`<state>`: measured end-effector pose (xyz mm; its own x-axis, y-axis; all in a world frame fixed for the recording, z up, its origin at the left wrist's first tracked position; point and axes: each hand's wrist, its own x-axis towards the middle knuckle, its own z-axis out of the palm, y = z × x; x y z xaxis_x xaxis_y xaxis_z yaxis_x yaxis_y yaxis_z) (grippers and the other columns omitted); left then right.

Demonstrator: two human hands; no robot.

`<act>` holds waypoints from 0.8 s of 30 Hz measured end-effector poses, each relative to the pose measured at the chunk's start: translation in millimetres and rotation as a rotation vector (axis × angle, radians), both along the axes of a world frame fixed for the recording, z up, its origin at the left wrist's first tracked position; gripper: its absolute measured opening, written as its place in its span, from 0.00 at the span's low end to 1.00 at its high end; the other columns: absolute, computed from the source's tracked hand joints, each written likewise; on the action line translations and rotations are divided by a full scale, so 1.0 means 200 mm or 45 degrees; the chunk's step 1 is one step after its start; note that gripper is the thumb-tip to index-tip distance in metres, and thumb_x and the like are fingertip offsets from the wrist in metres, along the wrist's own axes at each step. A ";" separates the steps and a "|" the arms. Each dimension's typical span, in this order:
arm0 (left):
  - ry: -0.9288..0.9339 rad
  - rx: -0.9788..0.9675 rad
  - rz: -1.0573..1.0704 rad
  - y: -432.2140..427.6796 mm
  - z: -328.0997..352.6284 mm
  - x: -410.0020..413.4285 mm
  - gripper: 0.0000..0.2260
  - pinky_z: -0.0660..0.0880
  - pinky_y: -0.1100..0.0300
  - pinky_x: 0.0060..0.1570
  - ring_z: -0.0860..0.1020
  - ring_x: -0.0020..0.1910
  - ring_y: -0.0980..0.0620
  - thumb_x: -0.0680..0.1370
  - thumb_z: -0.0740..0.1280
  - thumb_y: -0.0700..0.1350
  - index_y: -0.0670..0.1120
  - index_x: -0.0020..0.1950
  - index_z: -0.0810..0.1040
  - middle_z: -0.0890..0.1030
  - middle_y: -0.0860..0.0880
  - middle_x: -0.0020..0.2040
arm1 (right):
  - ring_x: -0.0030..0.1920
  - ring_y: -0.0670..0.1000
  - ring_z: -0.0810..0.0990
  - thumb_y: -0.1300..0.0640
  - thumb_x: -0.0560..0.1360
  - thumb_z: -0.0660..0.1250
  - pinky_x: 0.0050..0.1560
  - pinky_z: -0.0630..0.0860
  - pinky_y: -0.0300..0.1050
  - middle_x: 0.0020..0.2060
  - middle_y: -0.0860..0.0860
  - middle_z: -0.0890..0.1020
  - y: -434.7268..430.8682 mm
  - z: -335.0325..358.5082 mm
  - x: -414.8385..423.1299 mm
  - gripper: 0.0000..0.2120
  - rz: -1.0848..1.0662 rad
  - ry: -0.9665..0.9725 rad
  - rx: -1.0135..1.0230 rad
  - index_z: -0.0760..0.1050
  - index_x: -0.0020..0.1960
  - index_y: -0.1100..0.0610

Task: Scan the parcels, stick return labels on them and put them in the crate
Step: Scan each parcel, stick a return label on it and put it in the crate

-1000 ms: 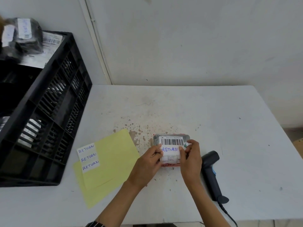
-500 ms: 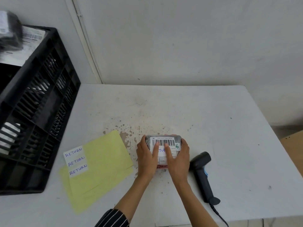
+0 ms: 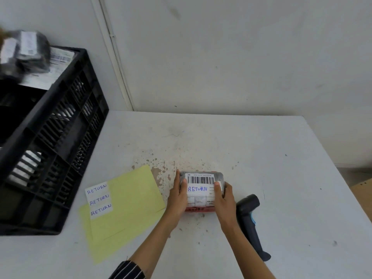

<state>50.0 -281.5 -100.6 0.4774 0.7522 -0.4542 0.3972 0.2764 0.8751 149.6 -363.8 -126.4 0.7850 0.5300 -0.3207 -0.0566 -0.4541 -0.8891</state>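
Grip shifts: left hand (image 3: 178, 196) and right hand (image 3: 225, 200) slide off the stuck return label (image 3: 197, 188) and clasp the parcel (image 3: 201, 176) at both ends, so I judge it ready for the crate (image 3: 60, 125)

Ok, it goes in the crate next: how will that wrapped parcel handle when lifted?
Probably a bit soft: the parcel has rounded, wrapped corners. The shiny wrap may be slippery, so left hand and right hand gripping opposite sides looks sensible. Lying flat, it should not roll.
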 end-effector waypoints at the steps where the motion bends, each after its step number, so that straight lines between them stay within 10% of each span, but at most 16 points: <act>1: -0.037 -0.032 0.018 0.01 0.02 -0.02 0.22 0.69 0.68 0.55 0.69 0.52 0.66 0.83 0.49 0.52 0.58 0.76 0.48 0.68 0.55 0.70 | 0.51 0.49 0.78 0.46 0.80 0.56 0.47 0.78 0.43 0.54 0.52 0.79 0.00 0.02 -0.01 0.12 0.002 0.021 0.034 0.66 0.60 0.50; 8: -0.172 0.082 0.215 0.07 0.16 -0.19 0.22 0.72 0.57 0.61 0.70 0.64 0.55 0.81 0.53 0.55 0.63 0.74 0.52 0.65 0.56 0.71 | 0.57 0.50 0.77 0.45 0.78 0.57 0.50 0.79 0.43 0.57 0.50 0.77 0.04 0.24 -0.09 0.18 0.148 0.127 0.284 0.67 0.65 0.51; 15: -0.282 0.192 0.450 0.12 0.41 -0.38 0.16 0.72 0.76 0.35 0.76 0.51 0.64 0.81 0.56 0.54 0.56 0.69 0.63 0.76 0.53 0.60 | 0.58 0.48 0.77 0.48 0.79 0.58 0.48 0.78 0.38 0.57 0.49 0.78 0.18 0.49 -0.19 0.15 0.354 0.113 0.514 0.70 0.64 0.49; 24: -0.377 0.464 0.497 0.40 0.77 -0.73 0.27 0.71 0.55 0.65 0.73 0.63 0.59 0.74 0.63 0.59 0.59 0.72 0.63 0.73 0.56 0.67 | 0.57 0.45 0.78 0.49 0.78 0.60 0.49 0.79 0.38 0.56 0.46 0.80 0.57 0.81 -0.43 0.17 0.620 0.051 0.686 0.71 0.66 0.50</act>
